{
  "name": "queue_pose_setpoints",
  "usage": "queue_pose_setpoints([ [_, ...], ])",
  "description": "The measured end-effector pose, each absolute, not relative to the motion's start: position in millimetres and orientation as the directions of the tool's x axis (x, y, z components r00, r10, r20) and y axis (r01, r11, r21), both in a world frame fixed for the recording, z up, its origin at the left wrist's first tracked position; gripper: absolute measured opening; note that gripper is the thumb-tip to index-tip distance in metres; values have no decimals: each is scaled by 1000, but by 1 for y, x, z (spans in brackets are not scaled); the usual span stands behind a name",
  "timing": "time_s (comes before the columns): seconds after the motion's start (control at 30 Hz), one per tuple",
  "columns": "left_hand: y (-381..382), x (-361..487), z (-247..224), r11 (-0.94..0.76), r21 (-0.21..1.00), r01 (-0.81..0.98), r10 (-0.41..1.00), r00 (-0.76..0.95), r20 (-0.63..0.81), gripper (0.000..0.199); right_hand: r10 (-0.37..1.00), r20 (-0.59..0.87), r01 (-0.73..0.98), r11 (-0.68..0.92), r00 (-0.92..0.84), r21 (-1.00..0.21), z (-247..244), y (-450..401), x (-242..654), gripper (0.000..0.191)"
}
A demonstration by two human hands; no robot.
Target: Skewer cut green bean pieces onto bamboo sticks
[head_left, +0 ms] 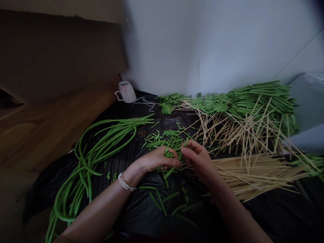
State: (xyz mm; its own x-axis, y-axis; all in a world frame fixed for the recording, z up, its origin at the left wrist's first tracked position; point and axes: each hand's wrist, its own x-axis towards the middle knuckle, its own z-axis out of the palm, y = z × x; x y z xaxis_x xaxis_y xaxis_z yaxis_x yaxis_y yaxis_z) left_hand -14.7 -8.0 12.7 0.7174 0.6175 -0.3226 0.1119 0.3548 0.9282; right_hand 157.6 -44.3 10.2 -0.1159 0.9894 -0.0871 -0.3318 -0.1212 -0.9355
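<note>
Pinching a short green bean piece (186,141) between thumb and forefinger, your right hand (201,158) faces your left hand (160,158) over the black plastic sheet (136,219). That piece stands nearly upright in your view, its long axis leaning slightly right and its upper end pointing away from you. Your left fingers are curled around a small bunch of cut pieces (168,154), the thumb lying along your side of it; these point several ways, one jutting down and toward you. Just beyond, a heap of cut beans (158,139) lies mostly slantwise or crosswise. To your left, long uncut beans (108,135) loop around, their gathered ends pointing right, toward the heap. To your right, a stack of thin sticks (253,172) runs roughly left to right, with loose sticks (243,131) crossing at many angles behind it. Farther back, rows of beans (260,98) lie near the pale wall (177,44). The white mug (127,92) carries a reddish marking you cannot read from here.
</note>
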Motion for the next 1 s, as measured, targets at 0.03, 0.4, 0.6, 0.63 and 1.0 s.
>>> queue_pose_setpoints([
  [0.03,-8,-15,12,352,928,126,618,713,-331,24,992,-74,-323,-104,-104,-941,10,-44,159,23],
  [0.4,-5,-12,14,410,897,-165,802,533,-268,26,997,-47,-228,-32,61,-973,7,-39,164,25],
  [0.6,-2,-6,7,413,844,-342,877,399,-268,23,977,130,59,122,167,-991,4,-45,152,18],
  [0.63,-1,-6,5,404,837,-368,888,378,-262,22,972,158,109,140,175,-984,3,-47,149,17],
  [1.0,9,-17,15,465,810,-356,845,451,-287,21,861,468,364,509,-202,-780,6,-58,138,21],
])
